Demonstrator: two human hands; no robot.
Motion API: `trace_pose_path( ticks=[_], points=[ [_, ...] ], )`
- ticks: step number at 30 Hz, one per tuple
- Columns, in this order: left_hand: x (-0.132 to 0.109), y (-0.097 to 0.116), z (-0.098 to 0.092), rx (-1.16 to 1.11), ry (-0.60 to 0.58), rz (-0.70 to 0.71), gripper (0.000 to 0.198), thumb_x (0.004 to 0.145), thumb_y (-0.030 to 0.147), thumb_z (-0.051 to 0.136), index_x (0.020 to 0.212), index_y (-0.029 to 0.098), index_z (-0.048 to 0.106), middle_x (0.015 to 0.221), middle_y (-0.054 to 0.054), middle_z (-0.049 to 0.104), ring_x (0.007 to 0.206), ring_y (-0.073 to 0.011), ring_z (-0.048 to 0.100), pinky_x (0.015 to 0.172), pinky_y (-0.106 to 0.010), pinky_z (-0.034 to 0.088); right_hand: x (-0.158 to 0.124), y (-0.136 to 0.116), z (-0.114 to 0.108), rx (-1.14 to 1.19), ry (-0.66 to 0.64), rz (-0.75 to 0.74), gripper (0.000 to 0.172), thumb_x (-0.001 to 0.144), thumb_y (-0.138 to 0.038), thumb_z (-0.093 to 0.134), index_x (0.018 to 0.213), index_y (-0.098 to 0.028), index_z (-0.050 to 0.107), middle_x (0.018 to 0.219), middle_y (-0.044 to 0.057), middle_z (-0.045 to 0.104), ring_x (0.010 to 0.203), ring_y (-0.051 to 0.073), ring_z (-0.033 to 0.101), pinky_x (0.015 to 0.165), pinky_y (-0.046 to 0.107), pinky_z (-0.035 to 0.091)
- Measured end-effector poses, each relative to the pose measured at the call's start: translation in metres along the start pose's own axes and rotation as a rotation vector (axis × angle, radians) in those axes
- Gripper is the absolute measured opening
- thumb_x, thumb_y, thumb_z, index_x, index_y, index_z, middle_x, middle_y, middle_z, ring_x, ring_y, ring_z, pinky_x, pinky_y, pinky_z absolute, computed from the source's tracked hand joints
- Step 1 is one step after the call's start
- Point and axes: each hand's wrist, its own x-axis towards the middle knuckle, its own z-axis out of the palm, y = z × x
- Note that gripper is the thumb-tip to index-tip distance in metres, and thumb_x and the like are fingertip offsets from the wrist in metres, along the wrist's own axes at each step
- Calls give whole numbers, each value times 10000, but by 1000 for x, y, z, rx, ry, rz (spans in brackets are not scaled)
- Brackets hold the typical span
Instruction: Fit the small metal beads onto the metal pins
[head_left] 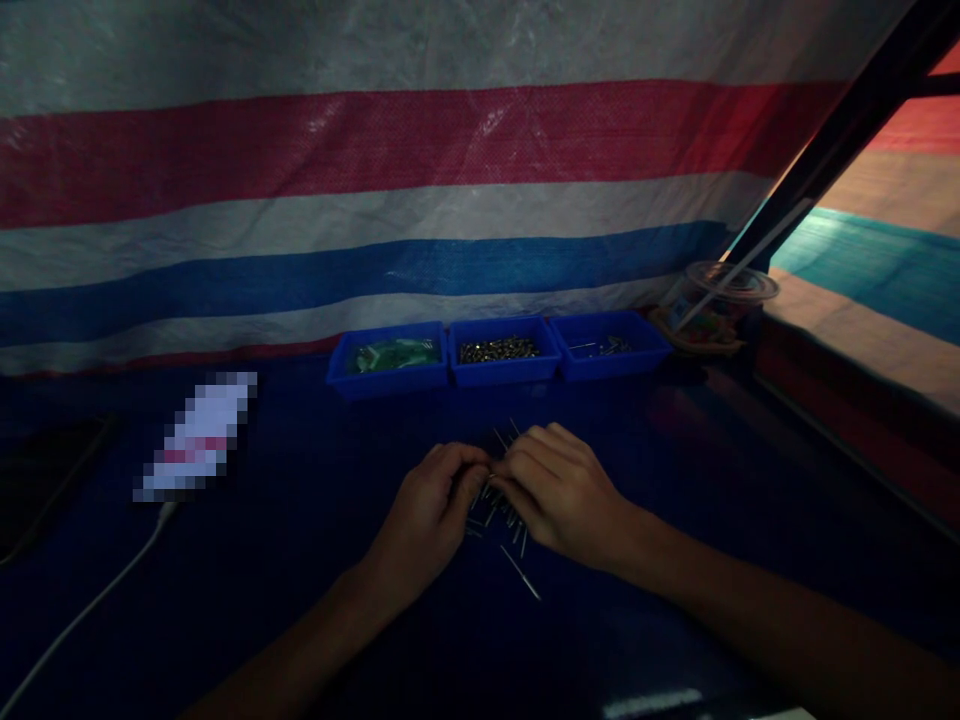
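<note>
My left hand and my right hand meet above the middle of the dark blue table. Thumb and fingers of both are pinched together, fingertips nearly touching. What they hold between them is too small and dim to make out. Under and around the fingers lies a loose pile of thin metal pins, partly hidden by my hands. One longer thin metal pin lies apart from the pile, closer to me.
Three blue trays stand in a row: one with green-and-white packets, one with small brassy parts, one with a few metal pieces. A clear lidded tub stands right. At left lies a blurred-out phone with a white cable.
</note>
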Motion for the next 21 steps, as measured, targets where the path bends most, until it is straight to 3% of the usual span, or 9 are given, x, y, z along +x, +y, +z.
trace_pose_path(
  ticks=[7, 13, 17, 19, 21],
  points=[
    [-1, 4, 0, 131, -12, 119, 291, 950, 261, 316, 710, 200, 468, 713, -20, 559, 689, -158, 525, 655, -300, 439, 1, -7, -1, 1, 19, 25, 172, 905, -194, 464, 820, -167, 611, 726, 31, 614, 670, 156, 497, 622, 320, 307],
    [-2, 5, -2, 148, -58, 95, 301, 952, 289, 307, 725, 206, 487, 724, -25, 579, 704, -165, 551, 662, -306, 458, -1, -7, 0, -6, -10, 12, 146, 898, -200, 473, 858, -178, 612, 763, 36, 626, 714, 170, 506, 638, 328, 311],
    [1, -1, -14, 128, -9, 60, 283, 951, 285, 322, 992, 201, 589, 813, -32, 630, 757, -163, 590, 701, -305, 475, 1, 1, -5, 25, 31, 94, 207, 912, -225, 440, 753, -186, 568, 688, 25, 576, 652, 149, 482, 618, 317, 324],
    [5, -6, -23, 164, 72, 19, 308, 944, 297, 342, 1113, 190, 576, 865, -44, 640, 792, -174, 596, 716, -315, 479, 3, 9, -10, 69, 118, 193, 227, 916, -215, 408, 718, -195, 516, 647, 12, 533, 609, 135, 469, 593, 301, 341],
    [8, -11, -32, 240, 107, 12, 310, 930, 313, 378, 1115, 176, 586, 892, -54, 642, 825, -190, 590, 743, -335, 477, 4, 20, -19, 105, 264, 298, 194, 913, -203, 393, 739, -207, 479, 642, -3, 505, 589, 127, 475, 574, 285, 362]
  ],
)
